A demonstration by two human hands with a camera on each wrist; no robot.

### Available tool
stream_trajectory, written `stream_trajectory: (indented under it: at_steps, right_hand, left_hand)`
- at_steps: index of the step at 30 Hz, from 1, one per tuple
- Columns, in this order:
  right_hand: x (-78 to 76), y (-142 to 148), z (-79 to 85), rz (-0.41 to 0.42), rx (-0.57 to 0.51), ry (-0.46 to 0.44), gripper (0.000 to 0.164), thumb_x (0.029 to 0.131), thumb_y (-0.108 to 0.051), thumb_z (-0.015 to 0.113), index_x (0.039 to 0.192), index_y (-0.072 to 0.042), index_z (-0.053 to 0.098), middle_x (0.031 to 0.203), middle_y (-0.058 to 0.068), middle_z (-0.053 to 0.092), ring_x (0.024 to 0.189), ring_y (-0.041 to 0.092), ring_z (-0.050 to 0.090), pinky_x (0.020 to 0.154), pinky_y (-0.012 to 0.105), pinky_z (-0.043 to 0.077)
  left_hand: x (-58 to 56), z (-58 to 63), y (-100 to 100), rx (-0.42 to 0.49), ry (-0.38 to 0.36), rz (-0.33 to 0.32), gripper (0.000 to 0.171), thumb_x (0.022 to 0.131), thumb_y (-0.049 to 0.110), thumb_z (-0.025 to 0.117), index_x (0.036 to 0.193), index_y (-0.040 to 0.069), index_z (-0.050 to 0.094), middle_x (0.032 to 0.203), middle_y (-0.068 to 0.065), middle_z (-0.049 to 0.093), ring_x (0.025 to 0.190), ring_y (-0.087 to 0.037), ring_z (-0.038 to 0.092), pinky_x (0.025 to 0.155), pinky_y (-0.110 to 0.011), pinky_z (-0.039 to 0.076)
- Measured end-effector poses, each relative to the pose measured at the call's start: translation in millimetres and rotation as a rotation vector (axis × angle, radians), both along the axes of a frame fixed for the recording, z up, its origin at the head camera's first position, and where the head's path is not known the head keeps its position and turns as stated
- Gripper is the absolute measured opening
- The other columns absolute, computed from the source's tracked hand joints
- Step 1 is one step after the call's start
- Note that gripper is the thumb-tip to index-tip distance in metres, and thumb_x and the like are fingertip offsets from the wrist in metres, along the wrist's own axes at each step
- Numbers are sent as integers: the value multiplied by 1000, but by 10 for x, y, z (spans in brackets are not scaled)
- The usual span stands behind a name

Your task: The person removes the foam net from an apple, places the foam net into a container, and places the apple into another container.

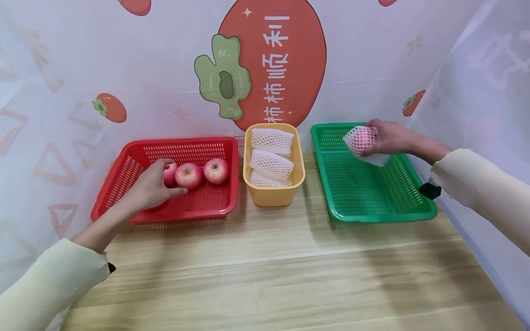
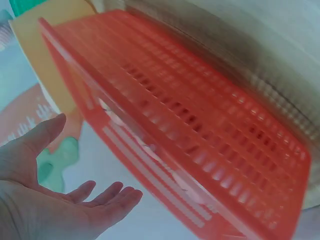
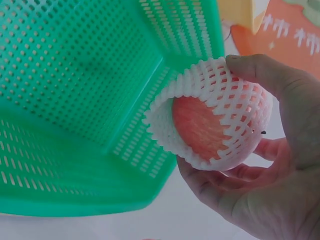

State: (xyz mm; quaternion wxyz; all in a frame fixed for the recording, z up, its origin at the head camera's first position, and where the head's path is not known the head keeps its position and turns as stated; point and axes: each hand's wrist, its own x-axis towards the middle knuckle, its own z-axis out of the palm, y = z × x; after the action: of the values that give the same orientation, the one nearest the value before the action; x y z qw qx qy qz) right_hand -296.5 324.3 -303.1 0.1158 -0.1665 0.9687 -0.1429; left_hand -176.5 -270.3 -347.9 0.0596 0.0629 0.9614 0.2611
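Observation:
My right hand (image 1: 391, 137) grips an apple (image 3: 197, 127) wrapped in a white foam net sleeve (image 3: 212, 80), held over the back of the green basket (image 1: 331, 184). Part of the apple's red skin shows through the sleeve's open end in the right wrist view. My left hand (image 1: 155, 184) hovers over the red basket (image 1: 232, 184) with thumb and fingers spread apart. Nothing lies between them in the left wrist view. Beneath and beside that hand are several apples, among them a middle apple (image 1: 188, 176) and a right-hand apple (image 1: 216, 171).
Between the two baskets stands a yellow bin (image 1: 273, 197) with several folded foam net sleeves (image 1: 271, 163). All three containers sit on a wooden table (image 1: 265, 276). A white printed curtain (image 1: 165, 69) hangs behind and along both sides.

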Motion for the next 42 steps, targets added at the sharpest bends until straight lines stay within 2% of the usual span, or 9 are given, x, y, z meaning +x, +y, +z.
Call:
stream_trajectory:
  at_steps: [5, 13, 18, 22, 28, 34, 36, 39, 42]
  right_hand:
    - [103, -134, 62, 20, -16, 6, 87, 88, -32, 87, 150, 7, 40, 127, 32, 60, 99, 39, 64, 73, 42, 57]
    - [302, -346, 139, 76, -23, 46, 91, 83, -33, 91, 150, 3, 43, 127, 26, 62, 98, 35, 63, 71, 38, 56]
    - [481, -460, 143, 108, -37, 73, 89, 81, -30, 92, 150, 1, 45, 128, 26, 60, 103, 37, 60, 72, 41, 59]
    - [648, -567, 136, 133, -61, 104, 85, 79, -26, 93, 148, -2, 50, 129, 24, 60, 108, 37, 59, 77, 46, 60]
    - [868, -748, 115, 163, -86, 108, 86, 76, -24, 95, 148, -6, 52, 133, 22, 60, 112, 36, 60, 83, 49, 61]
    - [1036, -837, 78, 209, -123, 89, 87, 76, -25, 96, 149, -8, 53, 135, 19, 59, 116, 35, 60, 85, 48, 63]
    - [1087, -863, 68, 223, -133, 78, 86, 77, -26, 96, 149, -9, 53, 135, 18, 59, 117, 34, 59, 86, 48, 63]
    - [1159, -906, 49, 236, -146, 71, 88, 75, -25, 97, 149, -8, 53, 135, 16, 59, 118, 34, 59, 86, 47, 63]
    - [1228, -948, 19, 248, -159, 63, 89, 74, -24, 98, 149, -9, 52, 135, 13, 59, 120, 32, 58, 87, 46, 63]
  left_hand:
    - [102, 47, 186, 46, 27, -46, 91, 86, 17, 88, 151, -17, 33, 149, -39, 41, 139, -56, 40, 114, -69, 38]
    - [241, 112, 407, 67, 28, -92, 90, 86, 17, 89, 153, -11, 36, 152, -33, 47, 139, -51, 47, 112, -67, 43]
    - [319, 148, 515, 76, 36, -103, 86, 85, 18, 91, 150, -6, 40, 147, -28, 52, 136, -47, 51, 110, -66, 47]
    - [379, 139, 584, 79, 68, -136, 84, 84, 15, 91, 148, -7, 42, 144, -27, 53, 135, -45, 52, 112, -63, 46]
    - [444, 101, 703, 16, 102, -171, 88, 84, 22, 91, 151, -9, 43, 143, -27, 57, 132, -42, 56, 111, -61, 47]
    - [508, 85, 813, 11, 114, -200, 82, 84, 25, 91, 147, -3, 48, 128, -18, 63, 116, -33, 63, 99, -56, 55]
    - [533, 82, 852, 12, 102, -203, 82, 84, 26, 91, 148, 0, 47, 128, -14, 63, 114, -30, 62, 97, -53, 56]
    - [586, 78, 916, 5, 82, -207, 82, 86, 28, 89, 150, 2, 46, 132, -13, 62, 116, -28, 60, 96, -53, 57]
    - [638, 73, 980, 4, 74, -219, 82, 89, 29, 87, 153, 3, 44, 142, -13, 59, 128, -29, 58, 100, -56, 56]
